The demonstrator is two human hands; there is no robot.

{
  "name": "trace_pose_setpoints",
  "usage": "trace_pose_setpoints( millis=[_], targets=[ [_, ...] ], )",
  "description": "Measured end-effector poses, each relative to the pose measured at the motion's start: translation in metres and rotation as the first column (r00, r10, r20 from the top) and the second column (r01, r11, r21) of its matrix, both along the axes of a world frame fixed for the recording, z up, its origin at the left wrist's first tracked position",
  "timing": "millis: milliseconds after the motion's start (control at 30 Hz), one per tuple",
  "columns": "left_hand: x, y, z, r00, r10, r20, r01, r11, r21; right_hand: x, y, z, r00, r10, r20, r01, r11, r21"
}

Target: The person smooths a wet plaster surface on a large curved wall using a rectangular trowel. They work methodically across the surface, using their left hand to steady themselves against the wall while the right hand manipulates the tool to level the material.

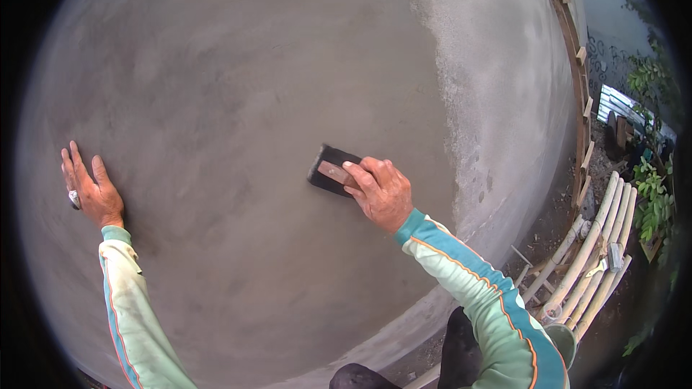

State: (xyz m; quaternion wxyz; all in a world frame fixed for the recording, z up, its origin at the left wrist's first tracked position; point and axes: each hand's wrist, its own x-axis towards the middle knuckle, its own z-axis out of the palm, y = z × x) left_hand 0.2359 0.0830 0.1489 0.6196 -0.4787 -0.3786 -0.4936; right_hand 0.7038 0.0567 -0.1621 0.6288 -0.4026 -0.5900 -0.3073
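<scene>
Your right hand [380, 193] grips a dark float [331, 170] by its brownish handle, fingers curled over the top, and presses its flat face against the wall [238, 86]. The float sits near the middle of the smooth grey plaster, tilted so its upper end leans right. Your left hand [90, 189] holds nothing: it lies flat on the wall well off to the left, fingers spread and pointing up, a ring [74, 199] on one of them. Right of the float the plaster turns rough and paler. Further right a wooden ladder [579, 94] leans at the wall's edge, pale bamboo poles [592, 259] lie below it, and green plants [652, 194] stand beyond.
</scene>
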Motion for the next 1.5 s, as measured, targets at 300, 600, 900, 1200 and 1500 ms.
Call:
trace_pose_setpoints(
  millis=[300,600,900,1200,1500],
  targets=[
    [0.001,-0.003,-0.002,1.0,-0.012,0.016,0.012,0.999,-0.03,0.147,0.058,-0.099,0.327,-0.357,-0.875,0.128,0.934,-0.334],
    [0.002,-0.001,-0.002,1.0,0.011,0.021,-0.011,1.0,-0.003,0.126,0.069,0.096,0.535,-0.047,-0.844,-0.087,0.99,-0.11],
    [-0.001,-0.001,0.001,0.999,0.004,-0.042,-0.003,1.0,0.009,0.022,0.008,0.18,0.932,-0.09,0.35,0.027,0.983,0.18],
    [-0.005,-0.001,0.001,0.999,0.034,-0.012,-0.034,0.999,-0.024,0.155,0.04,0.004,0.829,-0.221,-0.514,0.187,0.975,-0.117],
    [0.003,-0.003,-0.002,0.999,0.029,0.019,-0.029,0.999,-0.021,0.053,0.022,-0.125,0.762,-0.175,-0.624,0.051,0.976,-0.211]
  ],
)
